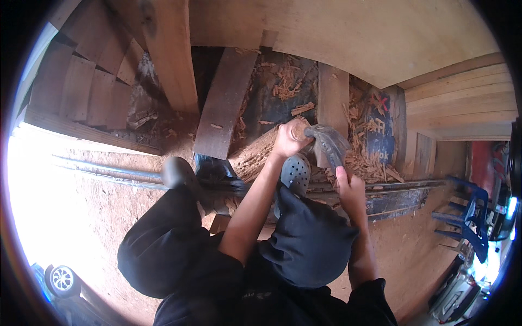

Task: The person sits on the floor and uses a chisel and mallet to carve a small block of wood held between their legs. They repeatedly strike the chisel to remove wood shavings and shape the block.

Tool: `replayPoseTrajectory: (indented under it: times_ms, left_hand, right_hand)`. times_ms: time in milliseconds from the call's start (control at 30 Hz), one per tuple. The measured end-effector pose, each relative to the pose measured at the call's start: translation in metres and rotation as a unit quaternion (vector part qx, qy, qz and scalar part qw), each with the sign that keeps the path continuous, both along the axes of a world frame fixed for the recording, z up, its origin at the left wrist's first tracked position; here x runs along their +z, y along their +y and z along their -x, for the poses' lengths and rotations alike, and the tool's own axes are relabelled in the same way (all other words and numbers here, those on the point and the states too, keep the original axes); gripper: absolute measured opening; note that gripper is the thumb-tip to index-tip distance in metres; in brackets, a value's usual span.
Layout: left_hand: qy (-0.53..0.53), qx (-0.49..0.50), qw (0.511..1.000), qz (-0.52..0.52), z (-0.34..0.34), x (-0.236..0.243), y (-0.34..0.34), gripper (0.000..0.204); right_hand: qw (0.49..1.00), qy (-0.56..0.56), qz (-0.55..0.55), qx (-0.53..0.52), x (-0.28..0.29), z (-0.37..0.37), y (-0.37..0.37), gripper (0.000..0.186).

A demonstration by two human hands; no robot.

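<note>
Reddish-brown floor [92,201] surrounds the site; a pale wooden panel [348,38] spans the upper right. Next in size: a dark sheet [261,103] ahead of the person, with a brown plank [225,103] and a lighter plank [333,92] across it.

Pitted wooden block [253,157] lies slanted between the planks, beside a perforated clog [296,174]. Its visible face carries many small hollows; whether these are tool marks or decay, cannot tell. No smooth, finished face shows on it.

Dark metal tool [334,149], curved and broad at the upper part, is raised over the area right of the block. Contact with the block: not resolved.

Right hand [350,190]: clenched on the tool's lower end, thumb along it. Left hand [288,142]: fingers wrapped round a pale round wooden end [298,129], close against the tool's upper part. Cannot tell whether end and tool are one piece.

Smallest: wood chips [288,81], scattered on the sheet and heaped near the lighter plank. Judgement on progress: considerable wood is already removed; with the block this rough, the work looks partway, remaining amount unclear.
</note>
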State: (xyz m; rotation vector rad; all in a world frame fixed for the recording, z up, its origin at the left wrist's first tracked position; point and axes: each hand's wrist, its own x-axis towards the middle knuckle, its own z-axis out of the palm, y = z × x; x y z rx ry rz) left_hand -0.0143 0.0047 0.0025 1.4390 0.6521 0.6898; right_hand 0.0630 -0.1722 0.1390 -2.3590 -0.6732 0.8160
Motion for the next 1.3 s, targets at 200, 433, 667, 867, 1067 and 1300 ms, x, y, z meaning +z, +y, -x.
replayPoseTrajectory:
  times_ms: [200, 433, 667, 867, 1067, 1300]
  left_hand:
    - [0.000, 0.015, 1.000, 0.017, 0.001, 0.002, -0.002, 0.024]
    - [0.022, 0.193, 0.974, -0.114, -0.003, 0.016, -0.016, 0.044]
    - [-0.028, 0.289, 0.955, -0.060, -0.021, 0.024, -0.031, 0.059]
    - [0.037, 0.230, 0.971, -0.050, -0.023, 0.010, -0.022, 0.027]
    - [0.030, 0.121, 0.992, -0.014, -0.014, 0.017, -0.008, 0.020]
    - [0.001, -0.273, 0.960, 0.053, -0.008, 0.015, 0.044, 0.030]
  right_hand:
    - [0.987, 0.066, -0.072, -0.130, -0.020, 0.016, 0.007, 0.048]
    - [0.976, 0.143, 0.075, -0.147, -0.089, -0.009, 0.004, 0.056]
    - [0.984, -0.026, 0.176, 0.021, -0.125, -0.012, 0.008, 0.070]
    - [0.953, -0.029, 0.281, 0.108, -0.090, -0.021, 0.033, 0.071]
    - [0.948, -0.057, 0.273, 0.155, -0.089, -0.033, 0.050, 0.075]
    - [0.956, -0.061, 0.243, 0.151, -0.081, -0.048, 0.056, 0.075]
